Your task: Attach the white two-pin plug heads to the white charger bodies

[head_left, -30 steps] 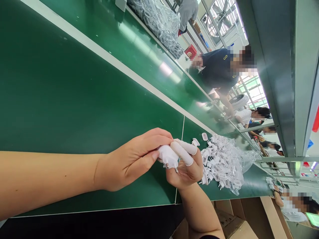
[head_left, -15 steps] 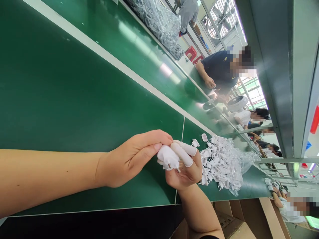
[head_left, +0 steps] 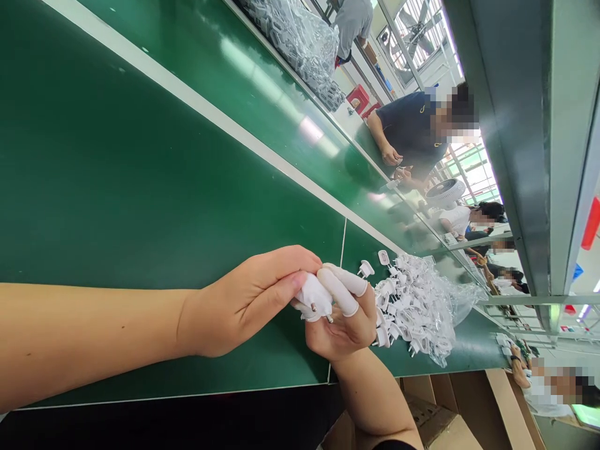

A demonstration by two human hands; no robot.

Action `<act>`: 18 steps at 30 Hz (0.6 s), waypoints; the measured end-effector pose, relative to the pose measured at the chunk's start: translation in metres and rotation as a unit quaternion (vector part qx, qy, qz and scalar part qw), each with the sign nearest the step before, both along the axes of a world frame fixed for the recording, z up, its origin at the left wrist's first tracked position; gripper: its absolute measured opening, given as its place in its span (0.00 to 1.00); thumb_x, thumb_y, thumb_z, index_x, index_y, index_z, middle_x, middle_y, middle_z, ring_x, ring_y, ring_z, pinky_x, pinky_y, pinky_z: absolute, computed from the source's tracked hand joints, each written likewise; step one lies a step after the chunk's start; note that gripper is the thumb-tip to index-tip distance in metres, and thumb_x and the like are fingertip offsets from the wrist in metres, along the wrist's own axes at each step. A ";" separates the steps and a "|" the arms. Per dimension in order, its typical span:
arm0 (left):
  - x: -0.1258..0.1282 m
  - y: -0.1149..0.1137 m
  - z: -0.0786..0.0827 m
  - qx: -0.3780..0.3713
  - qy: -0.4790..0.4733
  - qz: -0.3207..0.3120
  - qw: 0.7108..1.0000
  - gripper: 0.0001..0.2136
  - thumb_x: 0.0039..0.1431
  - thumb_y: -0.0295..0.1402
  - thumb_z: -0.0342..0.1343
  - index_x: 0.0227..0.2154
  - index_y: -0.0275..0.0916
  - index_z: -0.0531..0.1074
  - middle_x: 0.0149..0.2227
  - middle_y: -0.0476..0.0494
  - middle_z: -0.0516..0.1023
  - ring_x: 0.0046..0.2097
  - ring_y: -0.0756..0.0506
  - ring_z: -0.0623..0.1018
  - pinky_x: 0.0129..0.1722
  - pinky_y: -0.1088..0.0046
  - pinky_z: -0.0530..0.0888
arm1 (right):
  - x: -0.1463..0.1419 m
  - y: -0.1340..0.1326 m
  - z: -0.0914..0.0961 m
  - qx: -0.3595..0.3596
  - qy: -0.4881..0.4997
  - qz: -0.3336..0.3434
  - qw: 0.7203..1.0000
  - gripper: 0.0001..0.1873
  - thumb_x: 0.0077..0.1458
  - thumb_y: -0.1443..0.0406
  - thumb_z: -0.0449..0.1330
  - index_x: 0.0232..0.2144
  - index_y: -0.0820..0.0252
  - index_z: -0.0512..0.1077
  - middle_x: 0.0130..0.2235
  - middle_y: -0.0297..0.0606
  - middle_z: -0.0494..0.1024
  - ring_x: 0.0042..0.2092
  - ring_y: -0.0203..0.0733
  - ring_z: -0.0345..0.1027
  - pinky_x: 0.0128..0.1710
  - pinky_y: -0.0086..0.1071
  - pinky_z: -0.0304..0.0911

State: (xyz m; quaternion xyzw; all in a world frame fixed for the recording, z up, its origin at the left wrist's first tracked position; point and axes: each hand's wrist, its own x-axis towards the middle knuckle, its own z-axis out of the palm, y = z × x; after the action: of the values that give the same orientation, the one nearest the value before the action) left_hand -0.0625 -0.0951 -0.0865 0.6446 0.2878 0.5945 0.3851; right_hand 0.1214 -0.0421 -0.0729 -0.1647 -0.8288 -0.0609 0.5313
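Note:
Both my hands meet over the near edge of the green bench [head_left: 140, 187] and grip one small white plug part [head_left: 313, 295] with two metal pins pointing down. My left hand [head_left: 244, 300] comes in from the left, its fingers and thumb curled round the part. My right hand [head_left: 344, 315] rises from below, white finger cots on two fingers, which press on the part's right side. Just to the right lies a heap of the same white plug parts [head_left: 412, 300] on clear plastic wrap.
A white strip runs along the bench. Further along it lies a second wrapped heap of grey-white parts [head_left: 300, 44]. A person in a dark shirt [head_left: 412, 125] works at the far side; other people sit beyond. Cardboard boxes [head_left: 445, 412] stand below the bench edge.
My hands have turned the plug part slightly and shifted a little left. The person in the dark shirt has moved their hands along the far bench edge.

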 end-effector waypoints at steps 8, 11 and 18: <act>0.004 0.000 0.007 -0.109 -0.049 0.013 0.993 0.19 0.78 0.41 0.43 0.37 0.38 0.73 0.30 0.50 0.74 0.31 0.49 0.72 0.31 0.75 0.74 | 0.000 -0.003 -0.002 -0.042 -0.024 0.033 0.998 0.24 0.59 0.66 0.68 0.58 0.57 0.77 0.46 0.45 0.83 0.41 0.47 0.83 0.32 0.38 0.83; 0.004 -0.001 0.009 -0.142 -0.050 0.030 0.988 0.19 0.77 0.40 0.42 0.36 0.38 0.74 0.28 0.51 0.73 0.28 0.50 0.70 0.27 0.75 0.72 | 0.002 -0.004 0.000 -0.072 -0.028 0.039 0.996 0.24 0.59 0.66 0.68 0.57 0.57 0.77 0.46 0.44 0.82 0.40 0.46 0.82 0.31 0.39 0.83; 0.006 0.000 0.009 -0.126 -0.051 0.027 0.990 0.19 0.77 0.39 0.41 0.37 0.37 0.75 0.30 0.50 0.74 0.28 0.50 0.70 0.27 0.77 0.72 | 0.003 -0.005 0.002 -0.080 -0.029 0.035 0.996 0.24 0.58 0.68 0.68 0.57 0.57 0.77 0.46 0.43 0.82 0.39 0.45 0.81 0.31 0.38 0.83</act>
State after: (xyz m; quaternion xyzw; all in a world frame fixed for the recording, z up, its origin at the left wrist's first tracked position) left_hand -0.0561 -0.0948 -0.0772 0.5518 0.3575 0.5956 0.4614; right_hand 0.1247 -0.0474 -0.0710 -0.1758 -0.8514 0.0196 0.4937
